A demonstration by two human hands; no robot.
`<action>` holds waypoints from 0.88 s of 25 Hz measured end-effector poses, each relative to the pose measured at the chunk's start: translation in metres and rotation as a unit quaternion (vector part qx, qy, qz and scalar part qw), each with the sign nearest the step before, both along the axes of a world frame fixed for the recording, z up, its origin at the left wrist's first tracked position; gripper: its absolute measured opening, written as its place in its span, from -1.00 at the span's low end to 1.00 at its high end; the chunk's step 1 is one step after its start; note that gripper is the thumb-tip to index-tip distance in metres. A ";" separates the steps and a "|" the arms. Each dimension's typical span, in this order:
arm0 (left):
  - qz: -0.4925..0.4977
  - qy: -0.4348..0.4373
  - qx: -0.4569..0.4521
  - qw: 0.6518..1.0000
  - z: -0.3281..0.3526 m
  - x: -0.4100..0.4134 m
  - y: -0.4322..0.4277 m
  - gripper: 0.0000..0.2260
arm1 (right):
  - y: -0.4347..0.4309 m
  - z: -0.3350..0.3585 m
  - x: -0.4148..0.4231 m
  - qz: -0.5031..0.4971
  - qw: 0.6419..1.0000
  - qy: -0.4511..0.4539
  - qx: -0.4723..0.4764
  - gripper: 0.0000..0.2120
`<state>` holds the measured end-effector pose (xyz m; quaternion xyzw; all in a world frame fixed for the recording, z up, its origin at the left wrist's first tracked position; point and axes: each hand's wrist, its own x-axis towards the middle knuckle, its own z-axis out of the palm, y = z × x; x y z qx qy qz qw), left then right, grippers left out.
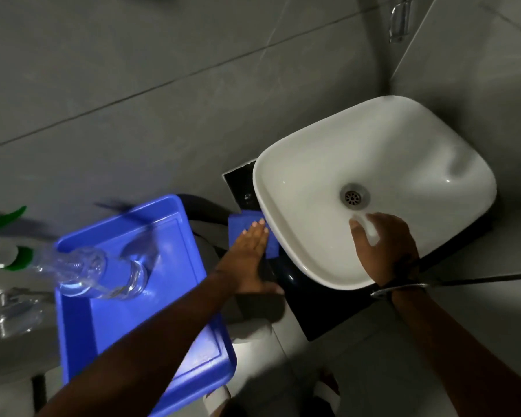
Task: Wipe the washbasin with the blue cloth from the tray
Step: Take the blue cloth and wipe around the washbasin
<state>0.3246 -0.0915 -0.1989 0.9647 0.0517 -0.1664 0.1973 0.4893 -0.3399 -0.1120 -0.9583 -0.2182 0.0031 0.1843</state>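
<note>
Our left hand (248, 254) lies flat and open, palm down, fingers straight and together, pressing the blue cloth (247, 233) against the outer left wall of the washbasin (373, 164). The cloth shows past our fingertips and along the right side of the palm, and its right edge touches the white basin wall just under the rim; nothing is pinched, the cloth is simply held under the flat hand. To the left of that hand sits the blue tray (139, 311), our forearm crossing over its right rim. In the tray, farther left of the hand, a clear spray bottle (97, 272) lies on its side, its green and white nozzle hanging past the tray's left edge. Our right hand (382, 248) reaches over the near rim into the bowl, fingers curled around a small white object (369, 230) whose nature we cannot tell; it pokes out past the thumb side of the hand. Just beyond those fingers, toward the middle of the bowl, is the metal drain (353, 196). Beneath both hands the basin rests on a black counter (328, 308), which shows between our wrists. A thin hose (463, 279) runs off to the right from our right wrist.
</note>
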 end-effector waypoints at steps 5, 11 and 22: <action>-0.004 0.020 0.006 1.000 0.018 0.093 0.089 0.36 | 0.000 -0.019 -0.005 -0.065 0.995 -0.067 0.022 -0.41; 0.022 0.023 -0.012 0.999 0.015 0.098 0.085 0.42 | -0.002 -0.024 -0.002 -0.055 0.996 -0.064 0.033 -0.35; 0.104 -0.029 -0.085 0.991 0.000 -0.055 -0.156 0.30 | 0.002 0.007 -0.003 -0.010 0.998 0.038 0.050 -0.36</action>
